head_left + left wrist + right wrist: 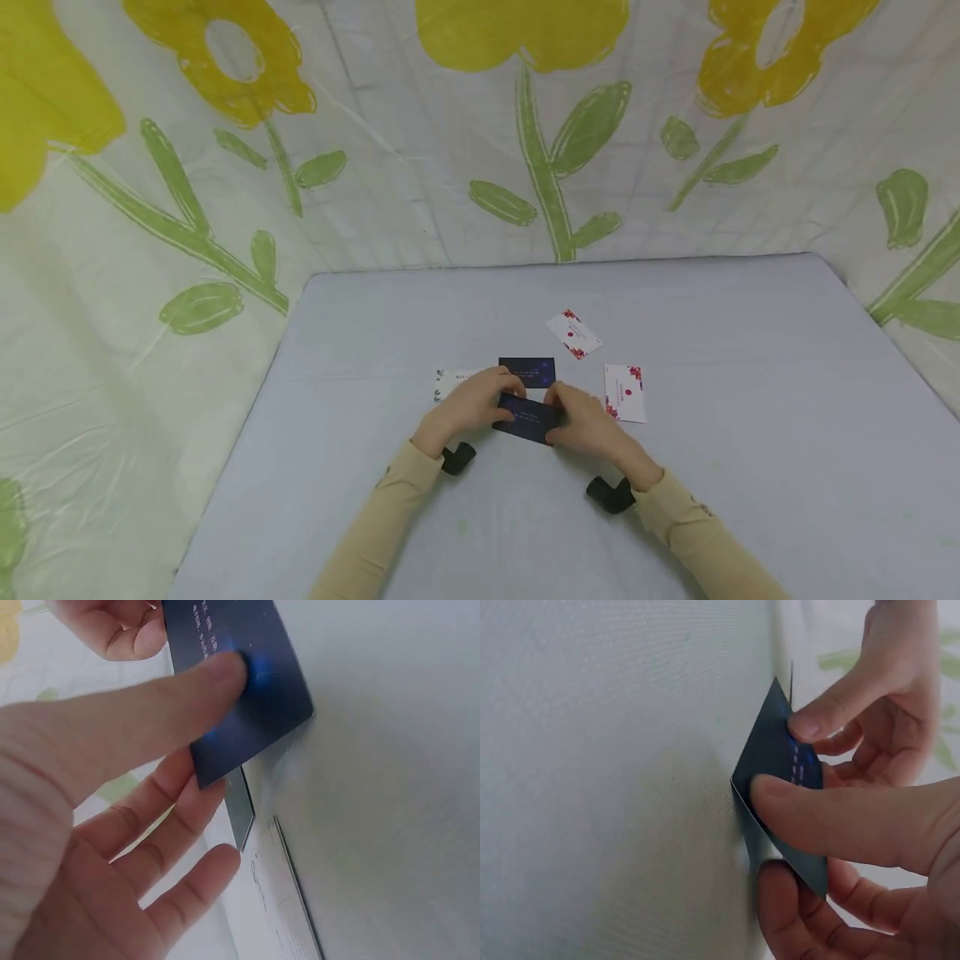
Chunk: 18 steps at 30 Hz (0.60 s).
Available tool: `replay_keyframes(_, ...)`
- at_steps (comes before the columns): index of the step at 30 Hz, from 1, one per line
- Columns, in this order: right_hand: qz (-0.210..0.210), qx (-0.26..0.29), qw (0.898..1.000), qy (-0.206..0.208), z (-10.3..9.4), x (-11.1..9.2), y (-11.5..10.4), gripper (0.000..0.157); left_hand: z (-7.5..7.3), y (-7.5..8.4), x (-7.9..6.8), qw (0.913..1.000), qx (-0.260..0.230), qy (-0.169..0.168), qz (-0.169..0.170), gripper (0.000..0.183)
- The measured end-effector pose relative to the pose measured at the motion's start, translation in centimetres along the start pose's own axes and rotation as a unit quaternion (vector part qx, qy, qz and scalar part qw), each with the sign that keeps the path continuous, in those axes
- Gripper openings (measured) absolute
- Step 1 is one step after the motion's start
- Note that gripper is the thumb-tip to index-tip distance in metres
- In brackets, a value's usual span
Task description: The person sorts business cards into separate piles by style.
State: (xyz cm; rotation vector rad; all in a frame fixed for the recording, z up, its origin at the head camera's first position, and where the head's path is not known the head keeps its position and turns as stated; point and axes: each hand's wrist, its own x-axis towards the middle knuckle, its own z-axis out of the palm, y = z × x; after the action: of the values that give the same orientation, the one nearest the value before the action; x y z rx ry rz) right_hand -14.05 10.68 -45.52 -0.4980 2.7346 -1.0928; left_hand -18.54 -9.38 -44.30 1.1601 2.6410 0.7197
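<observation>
A dark blue card [529, 418] with small pale print is held between both hands, tilted close over the table. My left hand [475, 402] pinches its left end, thumb on the printed face and fingers behind, as the left wrist view shows. At the other end my right hand [587, 422] pinches it the same way, thumb on top [802, 814] and fingers underneath. Just behind, a second dark blue card [527, 372] lies flat on the table. A white card with green leaves [447, 382] lies partly hidden under the left hand.
Two white cards with red flowers lie to the right, one card [574, 334] farther back and angled, the other card [625, 393] beside the right hand. They rest on a pale cloth-covered table [375, 333]. A flowered curtain [405, 167] hangs behind it.
</observation>
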Motion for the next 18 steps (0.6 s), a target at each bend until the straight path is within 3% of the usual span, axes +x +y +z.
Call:
replay_keyframes(3, -0.007, 0.031, 0.999, 0.017, 0.1, 0.2, 0.1, 0.025, -0.2, -0.3, 0.0, 0.9998, -0.017, 0.013, 0.0, 0.024)
replay_keyframes(6, -0.019, 0.053, 0.998, 0.042, -0.2, 0.6, 0.3, 0.017, -0.6, -0.8, 0.2, 0.9972, -0.064, 0.038, 0.006, 0.019)
replay_keyframes(9, -0.02, 0.068, 0.995, 0.074, -0.8, 1.2, 0.6, 0.012, -0.8, -1.4, 0.5, 0.9891, -0.126, 0.075, 0.011, 0.017)
replay_keyframes(12, -0.005, 0.077, 0.992, 0.103, -1.5, 2.1, 0.9, 0.012, -0.9, -1.9, 1.0, 0.9785, -0.172, 0.114, -0.008, 0.015)
replay_keyframes(18, 0.031, 0.105, 0.985, 0.134, -2.6, 4.1, 1.3, 0.02, -0.8, -2.4, 2.2, 0.9671, -0.173, 0.179, -0.052, 0.015)
